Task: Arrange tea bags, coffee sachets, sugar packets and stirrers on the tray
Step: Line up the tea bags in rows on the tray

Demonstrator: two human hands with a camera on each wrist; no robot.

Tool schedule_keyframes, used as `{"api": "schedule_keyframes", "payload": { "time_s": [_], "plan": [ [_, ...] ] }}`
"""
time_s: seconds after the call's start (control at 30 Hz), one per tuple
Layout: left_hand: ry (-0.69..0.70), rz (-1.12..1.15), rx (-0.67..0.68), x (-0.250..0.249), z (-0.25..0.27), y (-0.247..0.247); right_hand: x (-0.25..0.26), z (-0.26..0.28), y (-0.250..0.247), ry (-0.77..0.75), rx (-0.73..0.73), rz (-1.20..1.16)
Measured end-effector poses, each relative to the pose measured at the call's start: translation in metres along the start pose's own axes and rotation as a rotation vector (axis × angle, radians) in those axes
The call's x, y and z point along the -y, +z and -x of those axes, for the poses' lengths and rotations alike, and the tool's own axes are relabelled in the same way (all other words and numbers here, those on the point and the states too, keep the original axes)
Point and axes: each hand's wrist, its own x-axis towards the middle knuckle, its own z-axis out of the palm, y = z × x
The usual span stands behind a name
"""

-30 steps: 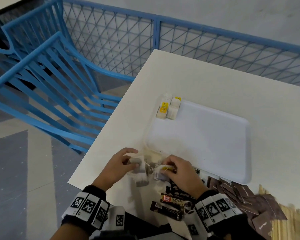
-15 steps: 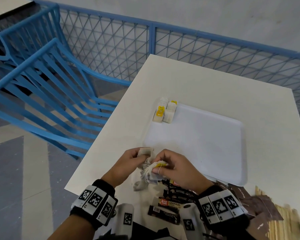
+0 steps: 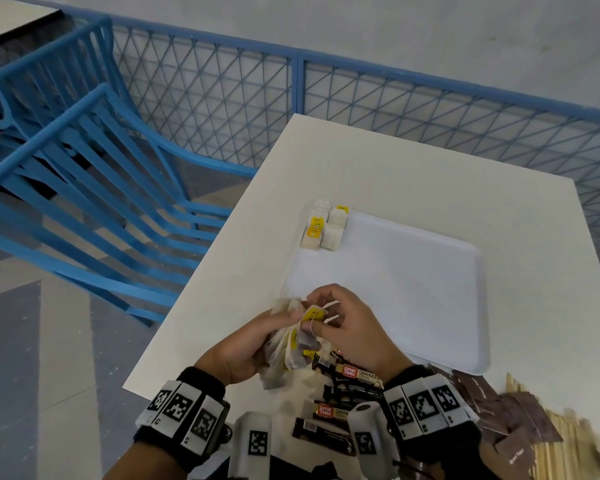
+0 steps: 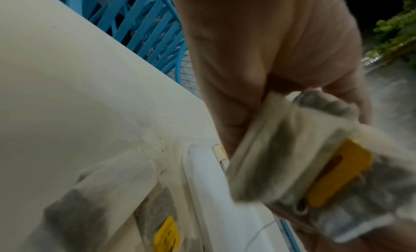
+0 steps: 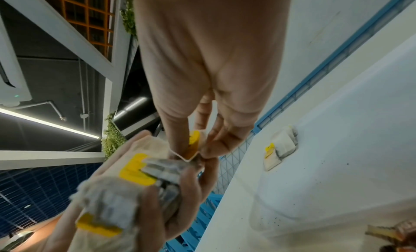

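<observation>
Fingers of the left hand (image 3: pixel 246 348) clasp a soft bundle of white paper tea bags with yellow tags (image 3: pixel 286 344) above the white table's (image 3: pixel 378 174) near edge; the right hand (image 3: pixel 347 327) pinches one tag. Light, limp, tearable; best held by the bag bodies.

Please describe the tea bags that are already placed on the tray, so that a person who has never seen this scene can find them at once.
On the white table lies a white tray. At its far left corner sit the placed tea bags, a small tidy cluster of pale bags with yellow tags. Unlike the bundle of tea bags gripped in the hands, they lie untouched on the tray.
</observation>
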Motion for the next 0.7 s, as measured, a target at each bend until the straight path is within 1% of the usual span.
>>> {"api": "schedule_keyframes", "payload": {
  "time_s": [0.13,0.23,0.37,0.43,0.5,0.57,0.63,0.7],
  "plan": [
    [0.019,-0.031,-0.021,-0.001,-0.001,0.004,-0.005,-0.005,-0.001,0.034,-0.062,0.026],
    [0.012,-0.011,-0.102,-0.003,-0.008,0.007,-0.011,-0.006,0.003,0.043,-0.114,0.052],
    [0.039,0.037,-0.183,-0.002,-0.014,0.008,-0.017,-0.005,0.007,0.065,-0.159,0.071],
    [0.061,0.073,-0.212,-0.002,-0.015,0.008,-0.019,-0.002,0.009,0.032,-0.209,0.087],
    [0.074,0.153,-0.225,-0.004,-0.016,0.008,-0.017,0.002,0.011,-0.040,-0.245,0.112],
    [0.092,0.215,-0.237,-0.006,-0.016,0.007,-0.014,0.008,0.013,-0.116,-0.213,0.137],
    [0.117,0.249,-0.249,-0.009,-0.017,0.007,-0.009,0.015,0.017,-0.194,-0.116,0.180],
    [0.145,0.279,-0.272,-0.011,-0.019,0.008,-0.010,0.019,0.023,-0.272,-0.018,0.300]
  ]
}}
